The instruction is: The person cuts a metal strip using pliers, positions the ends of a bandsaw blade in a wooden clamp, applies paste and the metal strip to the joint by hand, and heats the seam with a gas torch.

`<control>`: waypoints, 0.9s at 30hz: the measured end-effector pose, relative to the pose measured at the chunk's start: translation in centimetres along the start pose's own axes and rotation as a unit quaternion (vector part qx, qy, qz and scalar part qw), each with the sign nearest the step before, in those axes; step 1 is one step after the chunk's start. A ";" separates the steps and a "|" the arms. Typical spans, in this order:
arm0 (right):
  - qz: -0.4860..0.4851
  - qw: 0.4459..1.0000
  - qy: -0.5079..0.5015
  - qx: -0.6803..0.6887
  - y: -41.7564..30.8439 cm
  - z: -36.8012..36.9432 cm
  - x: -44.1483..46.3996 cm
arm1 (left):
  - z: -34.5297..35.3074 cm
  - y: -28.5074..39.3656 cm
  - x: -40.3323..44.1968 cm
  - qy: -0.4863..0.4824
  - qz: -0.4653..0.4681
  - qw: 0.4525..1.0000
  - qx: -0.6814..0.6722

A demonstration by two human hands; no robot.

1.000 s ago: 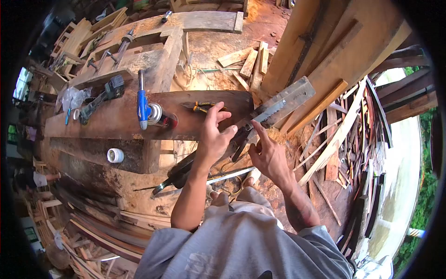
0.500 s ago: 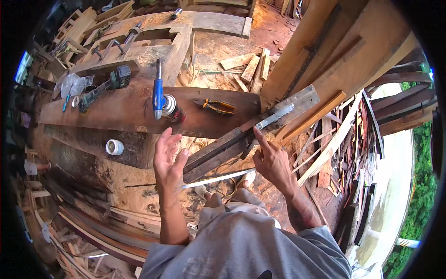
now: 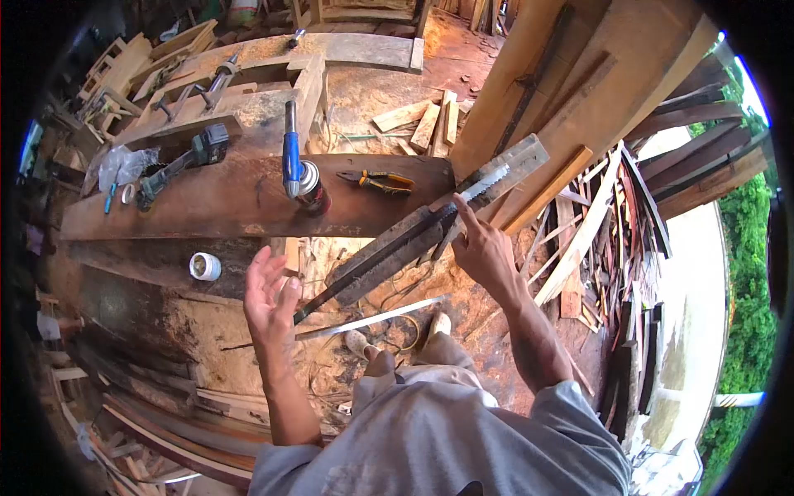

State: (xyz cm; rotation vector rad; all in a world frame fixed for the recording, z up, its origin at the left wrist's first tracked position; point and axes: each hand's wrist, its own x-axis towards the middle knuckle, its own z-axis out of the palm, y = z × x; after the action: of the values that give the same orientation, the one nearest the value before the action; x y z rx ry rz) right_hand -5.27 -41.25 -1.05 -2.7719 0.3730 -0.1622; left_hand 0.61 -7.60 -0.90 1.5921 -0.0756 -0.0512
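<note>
A toothed saw blade (image 3: 486, 183) lies along a narrow dark wooden beam (image 3: 387, 258), its pale serrated end toward the upper right. My right hand (image 3: 486, 255) has its index finger stretched out at the blade, touching or just above it, while the other fingers curl loosely around nothing. To the left of the beam's lower end, my left hand (image 3: 271, 302) is raised with the palm up and fingers apart, holding nothing. Behind the beam, yellow-and-black pliers (image 3: 380, 181) rest on a broad brown plank (image 3: 248, 201), beside a blue gas torch (image 3: 291, 159) on a canister (image 3: 313, 194).
A white jar (image 3: 205, 266) stands on a lower dark board. A cordless power tool (image 3: 184, 169) and a plastic bag (image 3: 124, 165) lie farther left. Scrap strips (image 3: 612, 223) are heaped at right, near large leaning boards (image 3: 571, 91). A long pale strip (image 3: 376, 317) lies by my feet.
My left hand has moved left and down, away from the beam. My right fingertip has shifted slightly up along the blade. The whole view has shifted a little.
</note>
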 end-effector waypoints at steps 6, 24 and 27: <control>-0.018 0.998 0.013 0.050 3.1 0.7 -3.3 | -3.2 -0.9 -4.3 0.079 0.015 0.996 0.039; 0.357 0.427 -0.125 0.821 12.3 15.8 2.1 | -0.5 1.3 -26.0 0.290 -0.035 0.952 0.094; 0.316 0.490 -0.185 0.791 12.9 15.1 2.7 | -0.8 -0.6 -27.7 0.309 -0.015 0.948 0.070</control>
State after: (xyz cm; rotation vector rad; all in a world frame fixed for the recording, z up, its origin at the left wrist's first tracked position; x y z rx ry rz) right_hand -3.42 -48.90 -19.46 -0.6494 0.6130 0.2111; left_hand -26.96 -4.55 -1.86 1.6848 0.4431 0.4393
